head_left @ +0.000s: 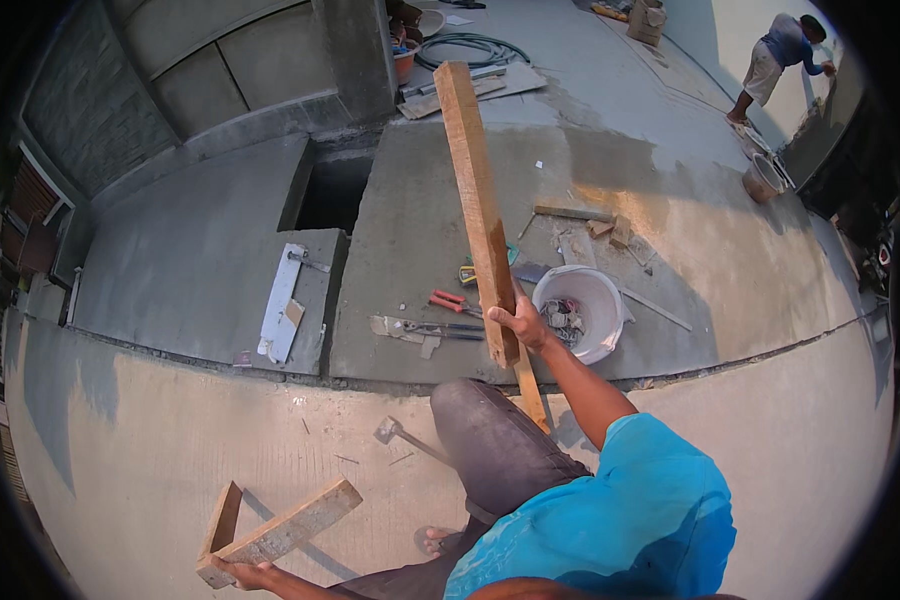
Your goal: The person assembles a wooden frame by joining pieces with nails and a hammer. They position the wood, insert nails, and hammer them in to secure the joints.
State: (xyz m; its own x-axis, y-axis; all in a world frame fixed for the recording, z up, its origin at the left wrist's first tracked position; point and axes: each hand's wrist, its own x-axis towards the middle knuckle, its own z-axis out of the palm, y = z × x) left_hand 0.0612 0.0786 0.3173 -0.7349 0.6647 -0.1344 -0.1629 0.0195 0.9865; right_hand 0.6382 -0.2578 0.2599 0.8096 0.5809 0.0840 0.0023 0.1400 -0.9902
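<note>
2 bare hands are seen, with 1 timber piece or pair given to each. 1 long squared beam [476, 190] is gripped near its lower end by the right hand [522, 325] at the centre of the frame, and its far end is raised toward the upper centre. The thumb is laid across the near face; the other fingers are closed about the side and partly hidden.

At the lower left, 2 short boards [288, 524] are met in a V, and their corner is clasped by the left hand [247, 574]. Its fingers are narrowed onto the wood; how they are set underneath cannot be told.

1 hammer [386, 431] and 3 thin nail-like pieces [347, 460] are scattered on the pale pavement [170, 430] between the boards and the knee. Right of centre, 1 white bucket [615, 315] is placed just beside the right forearm; 1 red-handled tool [448, 299] is laid left of the beam.

The middle is crossed by the grey slab's [430, 365] edge, and the slab is cut by 1 dark pit [336, 192] at upper left of centre. A broad stretch of pavement is left between both hands.
</note>
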